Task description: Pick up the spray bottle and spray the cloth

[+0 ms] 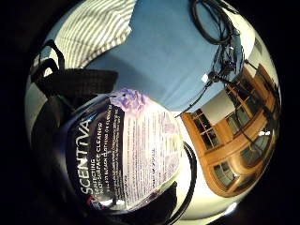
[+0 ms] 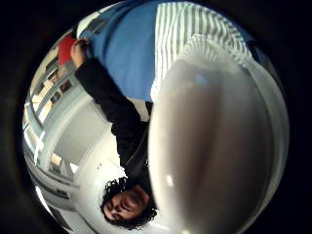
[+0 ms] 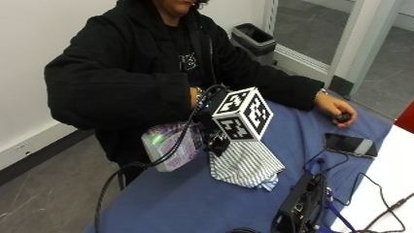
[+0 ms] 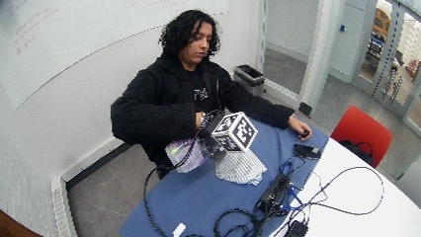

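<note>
Blue-covered table [image 3: 194, 204] beside a white wall. Gloved right hand [image 3: 208, 127] grips the spray bottle [image 3: 169, 145], raised off the table, just beside the striped cloth [image 3: 246, 164]. Best now: aim nozzle at cloth, keep it close, squeeze trigger.

The spray bottle [image 3: 169, 146] is held up in the right hand [image 3: 208, 127] just beside the cloth [image 3: 246, 162], which lies on the table [image 3: 194, 204], the phone [image 3: 351, 144] well apart.
</note>
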### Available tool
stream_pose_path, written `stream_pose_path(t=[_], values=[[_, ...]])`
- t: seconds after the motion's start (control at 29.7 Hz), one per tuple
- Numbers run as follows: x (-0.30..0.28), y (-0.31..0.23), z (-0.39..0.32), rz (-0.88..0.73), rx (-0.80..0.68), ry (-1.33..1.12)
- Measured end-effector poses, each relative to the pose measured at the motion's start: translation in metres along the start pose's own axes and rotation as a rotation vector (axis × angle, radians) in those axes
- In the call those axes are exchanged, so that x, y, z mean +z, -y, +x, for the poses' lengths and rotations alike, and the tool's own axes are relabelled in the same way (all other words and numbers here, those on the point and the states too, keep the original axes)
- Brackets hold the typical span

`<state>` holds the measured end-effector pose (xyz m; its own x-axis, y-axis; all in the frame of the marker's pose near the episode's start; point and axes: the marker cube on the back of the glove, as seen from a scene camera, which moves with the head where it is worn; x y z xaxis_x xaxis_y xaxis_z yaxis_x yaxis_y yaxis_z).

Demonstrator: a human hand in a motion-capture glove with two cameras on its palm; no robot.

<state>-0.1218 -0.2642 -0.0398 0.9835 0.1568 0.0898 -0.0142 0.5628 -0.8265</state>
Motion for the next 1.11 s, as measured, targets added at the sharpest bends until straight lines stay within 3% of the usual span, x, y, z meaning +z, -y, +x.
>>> stream_pose_path(t=[0.24,0.67,0.88,1.11], values=[[0.022,0.032,-0.001,-0.114,0.03,-0.033],[0.021,0.042,-0.002,-0.123,0.038,-0.028],[-0.002,0.029,-0.016,-0.041,-0.038,0.023],[-0.053,0.01,-0.053,0.168,-0.206,0.124]])
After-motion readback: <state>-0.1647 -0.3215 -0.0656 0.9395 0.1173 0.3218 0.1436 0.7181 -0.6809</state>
